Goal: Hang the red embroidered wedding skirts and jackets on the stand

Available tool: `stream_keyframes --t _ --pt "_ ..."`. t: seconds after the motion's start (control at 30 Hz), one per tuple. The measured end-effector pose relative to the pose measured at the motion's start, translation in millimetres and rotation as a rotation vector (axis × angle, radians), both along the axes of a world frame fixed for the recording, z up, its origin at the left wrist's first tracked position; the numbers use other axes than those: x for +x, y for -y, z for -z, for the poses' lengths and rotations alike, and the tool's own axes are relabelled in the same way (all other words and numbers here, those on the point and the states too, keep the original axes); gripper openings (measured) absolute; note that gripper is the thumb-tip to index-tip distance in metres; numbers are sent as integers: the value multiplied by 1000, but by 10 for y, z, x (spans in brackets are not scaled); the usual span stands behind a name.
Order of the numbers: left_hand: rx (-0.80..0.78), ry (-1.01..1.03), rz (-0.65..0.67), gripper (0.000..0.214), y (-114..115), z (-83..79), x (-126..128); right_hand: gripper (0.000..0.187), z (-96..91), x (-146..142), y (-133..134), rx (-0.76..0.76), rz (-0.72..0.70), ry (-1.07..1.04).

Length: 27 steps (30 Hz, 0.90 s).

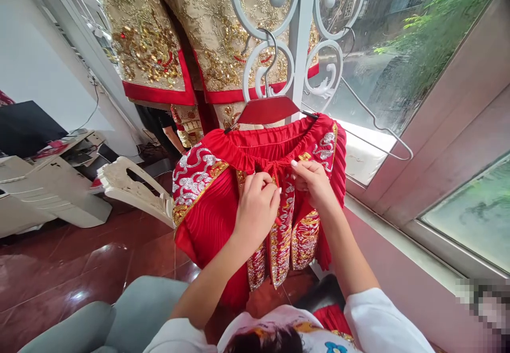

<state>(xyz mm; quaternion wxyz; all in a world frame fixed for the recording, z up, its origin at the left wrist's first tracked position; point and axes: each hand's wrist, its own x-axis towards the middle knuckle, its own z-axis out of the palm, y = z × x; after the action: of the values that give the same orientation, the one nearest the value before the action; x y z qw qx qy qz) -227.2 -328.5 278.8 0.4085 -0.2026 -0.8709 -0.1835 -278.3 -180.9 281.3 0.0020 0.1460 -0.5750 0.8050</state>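
A red pleated skirt [207,199] with silver and gold embroidered panels hangs by its waistband from a hanger [266,109] with metal clips. At the front middle of the gathered waistband, a thin red drawstring [271,168] is looped together. My left hand [257,201] is closed in a pinch on the drawstring just below the knot, its fingers curled. Just right of it, my right hand [314,183] pinches the other side of the drawstring between thumb and forefinger, close against the waistband. Part of the cord is hidden behind my fingers.
Beige gold-embroidered garments [155,50] with red hems hang behind. The hanger hooks onto white scrollwork [297,28] by the window. A bare wire hanger [374,122] hangs at right. A cream chair [135,188], a desk and a monitor [32,127] stand left; a grey seat [147,310] is below.
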Motion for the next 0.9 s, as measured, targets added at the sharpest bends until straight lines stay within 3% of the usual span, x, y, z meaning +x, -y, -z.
stream_keyframes --t 0.1,0.17,0.3,0.43,0.67,0.77,0.9 --pt "-5 2 -83 13 -16 120 -63 48 -2 16 -10 22 5 -20" --pt "99 -27 -47 12 18 129 -88 49 1 20 -17 42 13 -39" --pt "300 -27 60 9 80 17 -116 49 4 8 -14 95 62 -95" --pt "405 165 20 14 47 -98 -178 45 1 -7 16 116 161 -117" --pt "258 271 -62 30 20 -261 -215 44 -15 -33 25 197 238 -224" --pt "199 387 -26 30 81 -397 -141 52 -35 -41 12 224 276 -251" --pt "176 434 58 24 115 -532 -76 58 -66 -36 27 149 302 -261"
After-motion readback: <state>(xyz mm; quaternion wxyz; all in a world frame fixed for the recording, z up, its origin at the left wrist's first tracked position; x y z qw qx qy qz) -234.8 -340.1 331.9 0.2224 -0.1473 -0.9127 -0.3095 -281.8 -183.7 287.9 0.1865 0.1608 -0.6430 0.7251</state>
